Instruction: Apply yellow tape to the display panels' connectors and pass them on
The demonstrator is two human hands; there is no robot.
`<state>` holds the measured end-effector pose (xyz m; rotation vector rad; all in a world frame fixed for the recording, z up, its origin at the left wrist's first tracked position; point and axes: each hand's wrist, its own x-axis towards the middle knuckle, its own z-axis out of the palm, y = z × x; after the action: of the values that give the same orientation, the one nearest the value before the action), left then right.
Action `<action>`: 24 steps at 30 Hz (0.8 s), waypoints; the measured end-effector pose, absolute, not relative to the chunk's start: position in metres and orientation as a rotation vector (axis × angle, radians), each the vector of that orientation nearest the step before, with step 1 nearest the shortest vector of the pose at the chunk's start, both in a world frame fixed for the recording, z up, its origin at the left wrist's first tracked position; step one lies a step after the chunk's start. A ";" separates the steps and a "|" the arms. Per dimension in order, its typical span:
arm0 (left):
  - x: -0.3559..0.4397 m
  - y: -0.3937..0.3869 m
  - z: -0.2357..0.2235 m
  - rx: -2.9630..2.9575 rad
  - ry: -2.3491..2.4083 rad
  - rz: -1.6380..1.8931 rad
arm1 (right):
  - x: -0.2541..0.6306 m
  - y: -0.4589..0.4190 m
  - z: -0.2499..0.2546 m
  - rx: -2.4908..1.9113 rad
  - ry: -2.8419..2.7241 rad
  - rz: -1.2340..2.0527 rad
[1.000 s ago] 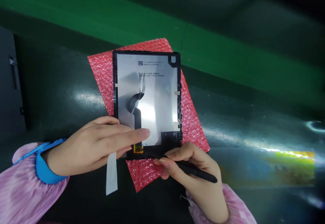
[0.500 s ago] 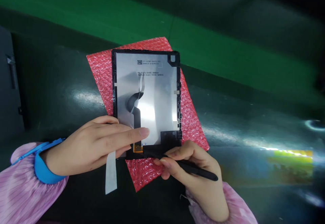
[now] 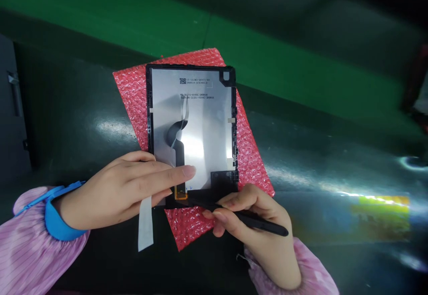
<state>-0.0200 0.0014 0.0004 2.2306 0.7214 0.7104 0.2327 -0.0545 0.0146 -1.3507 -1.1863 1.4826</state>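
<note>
A tablet display in a black frame (image 3: 207,143) lies with its silver back up and a dark ribbon cable (image 3: 179,154) running down it. My left hand (image 3: 133,188) rests across its lower left, fingers stretched out over the cable, index fingertip on the silver back. From under that hand hangs a white strip (image 3: 146,226). My right hand (image 3: 257,223) is closed in a pinch round slim black tweezers (image 3: 262,224). Their tip points left along the lower black border, near the orange connector end (image 3: 181,194); exact contact there cannot be made out.
Under the tablet is a red bubble-wrap sheet (image 3: 252,161) on a dark glossy table (image 3: 80,121). A green strip (image 3: 133,27) crosses behind. A grey panel (image 3: 13,108) stands at far left; a shiny sheet with yellow print (image 3: 381,217) lies right.
The whole view shifts slightly, with tablet and wrap a little higher and further left. Both hands keep nearly the same pose. A reddish object has come into view at the far right edge.
</note>
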 end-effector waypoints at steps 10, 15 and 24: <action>-0.021 0.000 0.001 2.209 0.730 0.688 | 0.233 -0.054 0.013 -1.381 -1.210 1.484; -0.020 0.001 0.002 2.211 0.738 0.678 | 0.233 -0.055 0.013 -1.382 -1.211 1.491; -0.023 0.000 0.002 2.299 0.718 0.641 | 0.235 -0.057 0.012 -1.413 -1.225 1.499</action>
<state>-0.0232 0.0001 0.0021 2.2990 0.7180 0.6409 0.2353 -0.0575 0.0115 -1.4128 -1.2245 1.4986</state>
